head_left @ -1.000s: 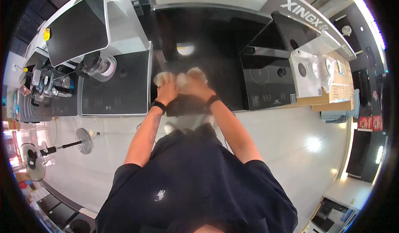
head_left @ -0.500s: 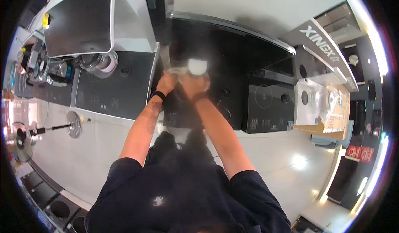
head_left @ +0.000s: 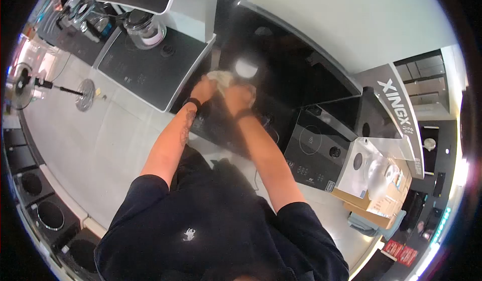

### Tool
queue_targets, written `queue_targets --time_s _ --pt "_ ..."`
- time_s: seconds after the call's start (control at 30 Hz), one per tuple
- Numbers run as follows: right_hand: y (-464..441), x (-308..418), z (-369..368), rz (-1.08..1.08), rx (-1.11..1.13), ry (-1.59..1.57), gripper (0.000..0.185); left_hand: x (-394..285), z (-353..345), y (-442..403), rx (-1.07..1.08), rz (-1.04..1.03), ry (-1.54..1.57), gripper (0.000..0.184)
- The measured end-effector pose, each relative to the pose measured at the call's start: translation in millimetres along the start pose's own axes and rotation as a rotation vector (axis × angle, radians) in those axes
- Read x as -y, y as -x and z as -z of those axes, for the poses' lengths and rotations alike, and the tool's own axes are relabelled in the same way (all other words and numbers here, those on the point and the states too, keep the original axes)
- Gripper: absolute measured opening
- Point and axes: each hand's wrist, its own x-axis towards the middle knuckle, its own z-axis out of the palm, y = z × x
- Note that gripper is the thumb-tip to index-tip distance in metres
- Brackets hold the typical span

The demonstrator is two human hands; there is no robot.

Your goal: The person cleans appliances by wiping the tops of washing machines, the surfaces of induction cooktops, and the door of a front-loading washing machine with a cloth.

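Pale cloth (head_left: 220,76) spans crosswise between left hand (head_left: 204,89) and right hand (head_left: 239,96), touching both; finger closure blurred, cannot tell.

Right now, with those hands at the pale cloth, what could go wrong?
The glass jug on the left-hand stove top might get knocked if the left hand swung wide that way.

The pale cloth looks loose and bunched, so it could slip or bunch further between that hand and the right hand.
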Motion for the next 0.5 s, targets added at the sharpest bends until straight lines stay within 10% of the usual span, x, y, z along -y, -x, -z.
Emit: queue_targets --time_s 0.33,0.5 --pt "61 27 -49 -0.032 0.176 -0.090 0.038 14 -13 93 -0.107 0.473 0.155 0.051" --pt "115 35 14 0.290 -0.017 -0.101 0.022 13 -4 152 -0.162 0.494 0.273 0.062"
